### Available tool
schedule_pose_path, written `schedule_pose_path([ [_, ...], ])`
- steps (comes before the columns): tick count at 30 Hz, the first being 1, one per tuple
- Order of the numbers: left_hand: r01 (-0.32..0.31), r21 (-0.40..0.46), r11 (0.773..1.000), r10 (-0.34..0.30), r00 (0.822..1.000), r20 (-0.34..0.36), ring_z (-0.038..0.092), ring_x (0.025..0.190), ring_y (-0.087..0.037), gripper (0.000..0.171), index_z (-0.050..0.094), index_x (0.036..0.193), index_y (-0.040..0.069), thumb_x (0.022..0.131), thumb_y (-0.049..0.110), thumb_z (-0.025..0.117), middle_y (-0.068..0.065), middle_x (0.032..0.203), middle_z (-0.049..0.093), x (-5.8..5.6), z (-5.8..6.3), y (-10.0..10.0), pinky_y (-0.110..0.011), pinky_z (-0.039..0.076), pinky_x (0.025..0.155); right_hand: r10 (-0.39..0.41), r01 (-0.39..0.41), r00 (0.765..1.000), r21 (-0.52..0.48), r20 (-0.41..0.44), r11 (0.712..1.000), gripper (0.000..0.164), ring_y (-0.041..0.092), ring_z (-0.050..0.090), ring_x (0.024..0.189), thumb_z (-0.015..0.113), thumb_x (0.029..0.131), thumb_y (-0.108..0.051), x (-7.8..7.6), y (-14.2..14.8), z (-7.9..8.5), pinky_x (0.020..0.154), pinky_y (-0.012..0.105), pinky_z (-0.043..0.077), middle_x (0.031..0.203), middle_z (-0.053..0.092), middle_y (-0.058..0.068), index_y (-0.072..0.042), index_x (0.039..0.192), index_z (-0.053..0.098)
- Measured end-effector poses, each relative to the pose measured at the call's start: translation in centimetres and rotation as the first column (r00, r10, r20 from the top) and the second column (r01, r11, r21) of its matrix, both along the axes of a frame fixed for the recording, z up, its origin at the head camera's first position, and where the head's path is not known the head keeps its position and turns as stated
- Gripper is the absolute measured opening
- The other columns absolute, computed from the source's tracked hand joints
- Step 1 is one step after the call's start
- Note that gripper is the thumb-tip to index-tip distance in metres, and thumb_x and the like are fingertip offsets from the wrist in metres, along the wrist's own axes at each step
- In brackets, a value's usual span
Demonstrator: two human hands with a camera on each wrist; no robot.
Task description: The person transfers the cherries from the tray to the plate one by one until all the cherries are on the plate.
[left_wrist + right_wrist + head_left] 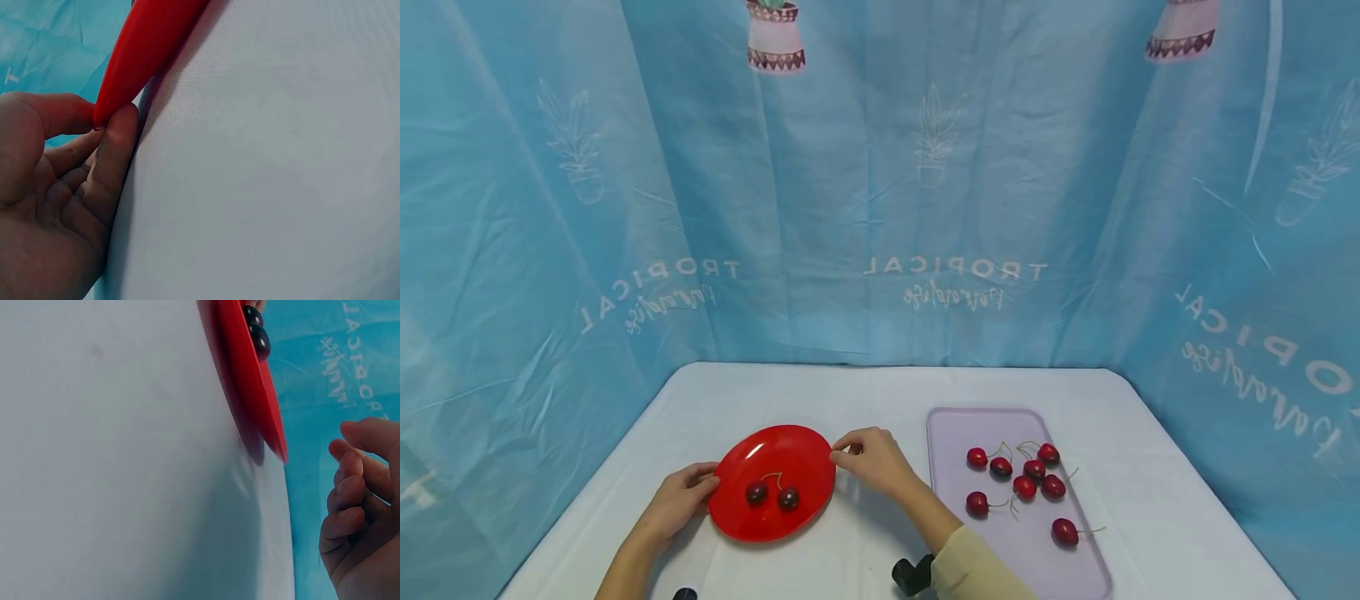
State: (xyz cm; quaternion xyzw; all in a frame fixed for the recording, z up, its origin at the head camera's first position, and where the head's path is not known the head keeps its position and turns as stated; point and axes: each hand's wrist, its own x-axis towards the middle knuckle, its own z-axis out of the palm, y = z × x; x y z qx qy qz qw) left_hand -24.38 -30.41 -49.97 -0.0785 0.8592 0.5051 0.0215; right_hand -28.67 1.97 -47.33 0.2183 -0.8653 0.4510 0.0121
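A round red plate is on the left half of the table, bearing two dark cherries with their stems meeting. My left hand pinches the plate's left rim; the left wrist view shows the thumb on top and a finger beneath the edge. Beside the opposite rim is my right hand, its fingers loosely bent. In the right wrist view a gap separates those fingertips from the red rim, and nothing is between thumb and forefinger.
Right of the plate lies a pale purple tray with several stemmed red cherries; one cherry sits near its right edge. Blue printed curtains enclose the white table at the back and sides.
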Motion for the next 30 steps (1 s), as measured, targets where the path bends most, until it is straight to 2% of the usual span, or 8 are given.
schedule_pose_path([
  [5, -0.005, -0.001, 1.0, 0.005, 1.0, 0.003, 0.059, 0.105, -0.034, 0.048, 0.046, 0.133, -0.009, 0.096, 0.02, 0.056, -0.027, 0.123, 0.056, -0.1, 0.0, 0.0, -0.038, 0.056, 0.08, -0.011, 0.011, 1.0, 0.017, -0.016, 1.0, 0.017, 0.012, 0.053, 0.062, 0.067, 0.088, -0.027, -0.1, 0.5, 0.1, 0.049, 0.026, 0.047, 0.067, 0.059, -0.008, -0.018, 0.099, 0.077],
  [13, -0.007, 0.01, 1.0, 0.007, 1.0, 0.005, 0.06, 0.104, -0.033, 0.048, 0.046, 0.132, -0.009, 0.095, 0.02, 0.057, -0.027, 0.122, 0.056, 0.0, 0.1, 0.1, -0.038, 0.056, 0.08, -0.011, 0.011, 0.999, 0.014, -0.035, 1.0, 0.02, 0.013, 0.053, 0.062, 0.066, 0.089, -0.028, 0.4, 1.6, 1.1, 0.05, 0.027, 0.047, 0.068, 0.059, -0.007, -0.015, 0.1, 0.076],
  [30, -0.002, -0.001, 1.0, 0.002, 1.0, -0.004, 0.06, 0.105, -0.034, 0.048, 0.047, 0.132, -0.009, 0.095, 0.02, 0.057, -0.026, 0.121, 0.057, 0.1, 0.0, 0.0, -0.039, 0.056, 0.081, -0.01, 0.01, 0.999, 0.026, -0.034, 1.0, 0.021, 0.013, 0.052, 0.062, 0.066, 0.089, -0.03, 0.3, 4.2, 0.9, 0.052, 0.028, 0.047, 0.068, 0.059, -0.007, -0.015, 0.1, 0.076],
])
